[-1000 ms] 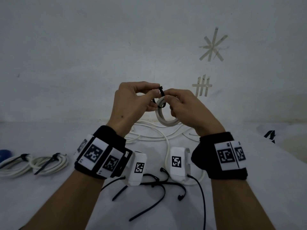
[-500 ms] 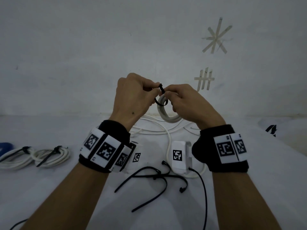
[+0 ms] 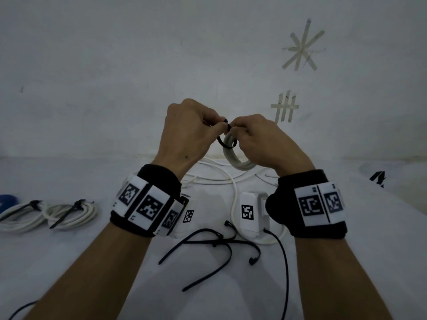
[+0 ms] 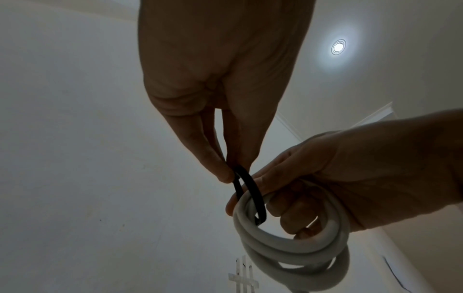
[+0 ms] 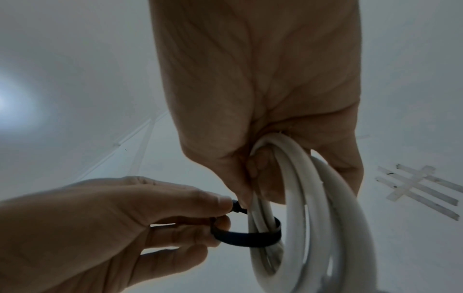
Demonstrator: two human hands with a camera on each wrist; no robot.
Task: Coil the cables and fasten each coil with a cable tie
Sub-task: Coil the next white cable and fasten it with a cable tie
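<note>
Above the table (image 3: pixel 346 262) — left hand (image 3: pixel 187 135) pinches black cable tie (image 3: pixel 225 144); right hand's (image 3: pixel 261 139) grip clasps white coil (image 3: pixel 240 162).

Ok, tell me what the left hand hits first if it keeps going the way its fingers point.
Most likely the right hand, nearly touching across the tie the left hand pinches. The coil hangs just below; depth is unclear.

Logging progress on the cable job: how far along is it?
Done: two tied coils lie at the table's left. In hand: right hand holds a third coil; left hand pinches a black tie looped loosely round it, not yet cinched. Left: loose white cable behind, with spare ties near the wrists.
</note>
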